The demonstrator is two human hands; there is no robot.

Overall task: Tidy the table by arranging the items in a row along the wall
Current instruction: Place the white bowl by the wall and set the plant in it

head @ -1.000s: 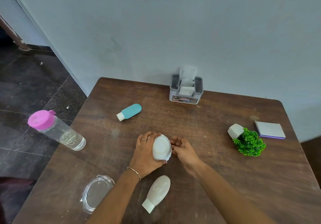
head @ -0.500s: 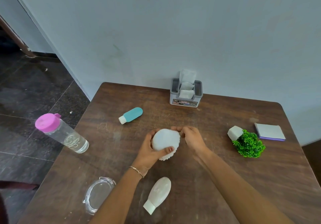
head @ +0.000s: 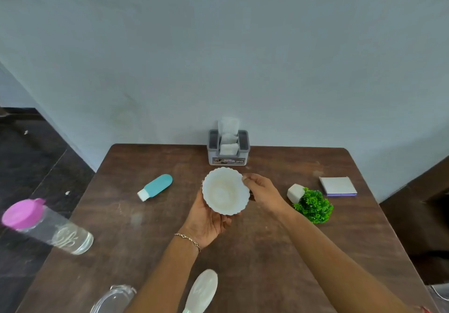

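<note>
A white scalloped bowl [head: 224, 190] is held upright above the middle of the brown table [head: 267, 252], its opening facing up. My left hand [head: 209, 220] cups it from below. My right hand [head: 263, 192] pinches its right rim. Against the wall stands a grey tissue holder [head: 228, 148]. A teal bottle [head: 156, 186] lies on its side to the left. A small green plant in a white pot [head: 309, 203] lies tipped over at the right, beside a purple-edged notepad [head: 337, 185].
A clear bottle with a pink cap [head: 46, 226] lies over the table's left edge. A white bottle [head: 201, 290] lies at the near edge, and a clear glass dish [head: 111, 299] sits at the near left. Dark floor lies left of the table.
The bowl was upside down on the table under my left hand. Both hands lifted it, turned it opening-up and carried it toward the wall.
</note>
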